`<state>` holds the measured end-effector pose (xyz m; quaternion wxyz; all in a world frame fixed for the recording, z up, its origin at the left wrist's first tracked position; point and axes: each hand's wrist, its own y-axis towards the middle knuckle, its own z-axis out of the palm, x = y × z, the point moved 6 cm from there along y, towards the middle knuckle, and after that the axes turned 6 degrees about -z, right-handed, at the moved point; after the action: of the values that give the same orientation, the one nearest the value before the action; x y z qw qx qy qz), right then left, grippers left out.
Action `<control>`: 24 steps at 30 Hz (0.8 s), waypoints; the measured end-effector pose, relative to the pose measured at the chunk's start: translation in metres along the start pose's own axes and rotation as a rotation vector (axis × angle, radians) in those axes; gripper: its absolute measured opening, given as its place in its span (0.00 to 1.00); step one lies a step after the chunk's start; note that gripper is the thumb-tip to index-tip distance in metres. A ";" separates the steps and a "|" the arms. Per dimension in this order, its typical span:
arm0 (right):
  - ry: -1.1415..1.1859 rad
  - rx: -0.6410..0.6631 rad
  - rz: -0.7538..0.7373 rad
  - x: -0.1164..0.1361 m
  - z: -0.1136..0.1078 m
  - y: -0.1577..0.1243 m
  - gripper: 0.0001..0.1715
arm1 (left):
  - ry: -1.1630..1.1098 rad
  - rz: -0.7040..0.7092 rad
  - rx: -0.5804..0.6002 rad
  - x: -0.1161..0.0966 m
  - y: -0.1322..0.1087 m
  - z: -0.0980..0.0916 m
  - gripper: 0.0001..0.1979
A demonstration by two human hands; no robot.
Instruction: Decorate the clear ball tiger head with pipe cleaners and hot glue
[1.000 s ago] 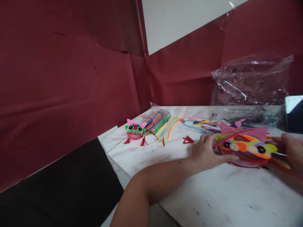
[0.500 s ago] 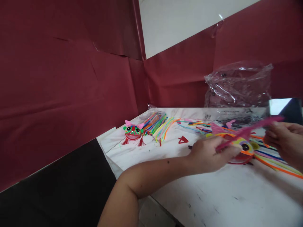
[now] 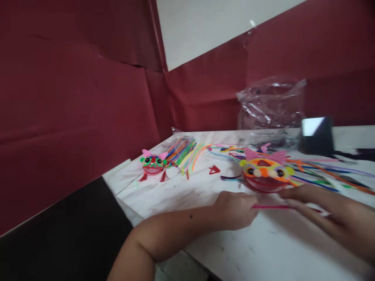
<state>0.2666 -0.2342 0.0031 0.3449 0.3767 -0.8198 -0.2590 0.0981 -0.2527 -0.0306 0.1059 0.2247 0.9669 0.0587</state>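
Note:
A dark pink pipe cleaner [image 3: 274, 207] is stretched level between my two hands, low over the table. Its left end is pinched in the closed fingers of my left hand [image 3: 236, 210]. My right hand [image 3: 334, 214], blurred by motion, closes around the other part with its fingers pointing left. Just behind them lies a lion-like face [image 3: 265, 175] made of coloured pipe cleaners on a round red base, with pink ears and black eyes. Neither hand clearly touches it.
A smaller similar face [image 3: 153, 164] with red tassels lies at the left. Bundled pipe cleaners [image 3: 184, 154] and a red bent piece [image 3: 214, 169] are nearby. Behind are a clear plastic bag [image 3: 271, 103] and a dark device [image 3: 316, 134]. Loose pipe cleaners [image 3: 331, 183] spread at right.
Both hands have come down and nearer with the pipe cleaner, which was slanted and now lies level. The lion-like face, partly covered before, now shows. The view has turned slightly right.

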 end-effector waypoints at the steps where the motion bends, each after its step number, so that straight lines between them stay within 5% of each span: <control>1: 0.008 0.100 -0.061 0.011 0.014 -0.004 0.21 | 0.005 -0.014 0.013 0.001 0.000 0.001 0.10; 4: -0.056 0.315 -0.065 0.019 0.042 -0.013 0.22 | -0.006 -0.111 0.030 0.012 0.002 0.003 0.10; 9: -0.067 0.350 0.105 0.004 0.047 -0.019 0.20 | -0.392 -0.122 -0.063 0.019 0.009 0.001 0.09; 17: 0.141 0.169 0.276 -0.006 0.039 -0.015 0.16 | -0.629 -0.197 -0.207 0.027 0.012 -0.004 0.13; 24: 0.144 0.116 0.212 -0.008 0.039 -0.014 0.16 | -0.626 -0.214 -0.269 0.026 0.011 -0.009 0.11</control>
<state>0.2467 -0.2296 -0.0345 0.4059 0.3248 -0.8417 -0.1459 0.0778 -0.2318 -0.0247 0.4314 0.1131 0.8892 0.1021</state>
